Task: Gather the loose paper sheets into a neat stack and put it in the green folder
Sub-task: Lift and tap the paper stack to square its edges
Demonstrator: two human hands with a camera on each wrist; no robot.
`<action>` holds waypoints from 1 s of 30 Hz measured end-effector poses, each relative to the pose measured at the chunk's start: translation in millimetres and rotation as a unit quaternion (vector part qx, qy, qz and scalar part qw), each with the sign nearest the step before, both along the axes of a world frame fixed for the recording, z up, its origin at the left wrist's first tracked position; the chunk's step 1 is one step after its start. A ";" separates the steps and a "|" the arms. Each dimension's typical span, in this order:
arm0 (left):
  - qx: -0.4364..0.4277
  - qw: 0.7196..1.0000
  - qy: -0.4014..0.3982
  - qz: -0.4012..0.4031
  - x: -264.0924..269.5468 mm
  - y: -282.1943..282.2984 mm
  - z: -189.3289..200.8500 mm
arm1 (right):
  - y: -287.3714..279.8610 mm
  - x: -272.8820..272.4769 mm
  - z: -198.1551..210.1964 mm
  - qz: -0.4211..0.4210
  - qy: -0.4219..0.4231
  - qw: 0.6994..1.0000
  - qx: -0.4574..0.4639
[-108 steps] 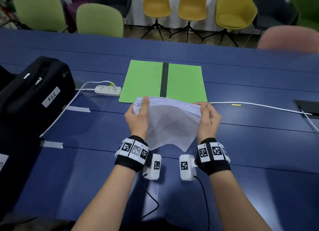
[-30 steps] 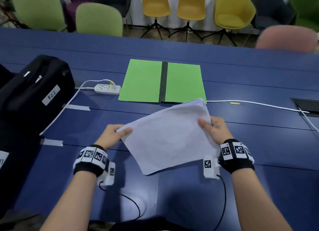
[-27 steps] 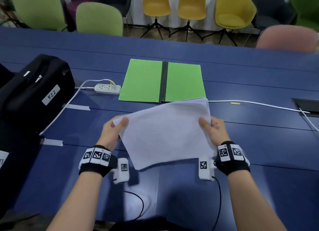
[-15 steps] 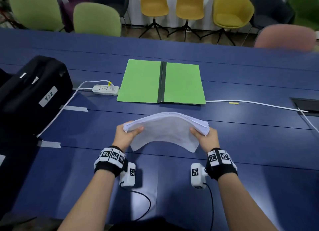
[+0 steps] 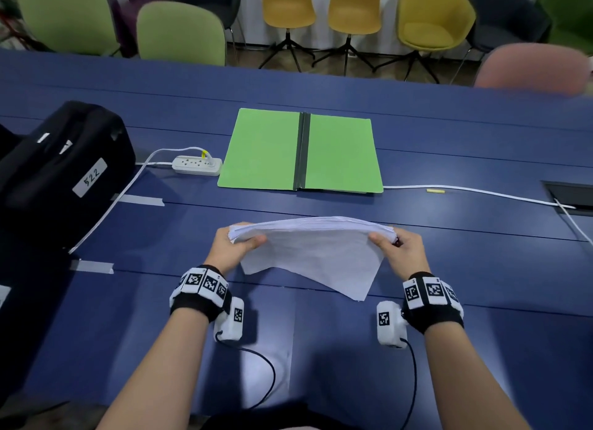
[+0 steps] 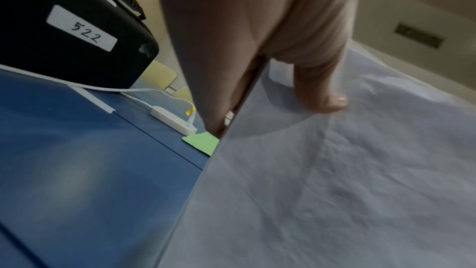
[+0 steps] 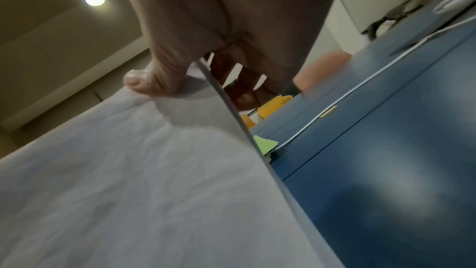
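Observation:
A stack of white paper sheets point(image 5: 311, 253) stands on its lower edge on the blue table, held between both hands. My left hand point(image 5: 236, 245) grips its left upper corner, thumb on the near face. My right hand point(image 5: 394, 248) grips the right upper corner the same way. The stack bows upward along its top, and its lower right corner hangs down toward me. In the wrist views the paper point(image 6: 335, 170) point(image 7: 128, 170) fills most of the picture under each thumb. The green folder point(image 5: 301, 150) lies open and flat beyond the stack, with a dark spine down its middle.
A black case point(image 5: 61, 169) labelled 522 sits at the left. A white power strip point(image 5: 197, 165) lies beside the folder's left edge, its cable trailing left. Another white cable point(image 5: 475, 191) runs right toward a table hatch point(image 5: 568, 196). Chairs stand beyond the far edge.
The stack, held flat and tilted a second ago, has been turned upright onto its edge and drawn nearer to me. Both hands have shifted to its upper corners.

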State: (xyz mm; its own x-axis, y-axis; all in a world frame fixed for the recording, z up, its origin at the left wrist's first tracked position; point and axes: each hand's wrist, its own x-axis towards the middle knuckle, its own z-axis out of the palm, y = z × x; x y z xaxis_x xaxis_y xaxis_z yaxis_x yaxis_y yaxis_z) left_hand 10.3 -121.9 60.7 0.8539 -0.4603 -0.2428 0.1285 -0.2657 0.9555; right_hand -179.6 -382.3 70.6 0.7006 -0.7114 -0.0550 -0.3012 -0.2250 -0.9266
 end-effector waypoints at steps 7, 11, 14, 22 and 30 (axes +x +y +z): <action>-0.002 1.000 -0.025 -0.004 -9.8 -0.9 11.6 | 0.8 5.5 11.4 0.066 0.102 0.972 -0.202; 0.019 0.996 -0.085 -0.006 -12.0 -20.3 35.7 | 11.6 23.4 22.5 0.124 0.211 0.897 -0.367; 0.064 0.979 -0.180 -0.073 -19.1 -37.3 59.7 | 21.5 34.8 30.6 0.193 0.210 0.913 -0.291; 0.160 0.956 -0.145 -0.198 9.8 -12.6 96.2 | 4.1 21.3 36.8 0.144 0.031 0.988 -0.054; -0.244 0.969 -0.010 0.021 -8.2 -24.9 105.1 | 17.0 18.0 32.3 0.029 -0.110 0.988 0.105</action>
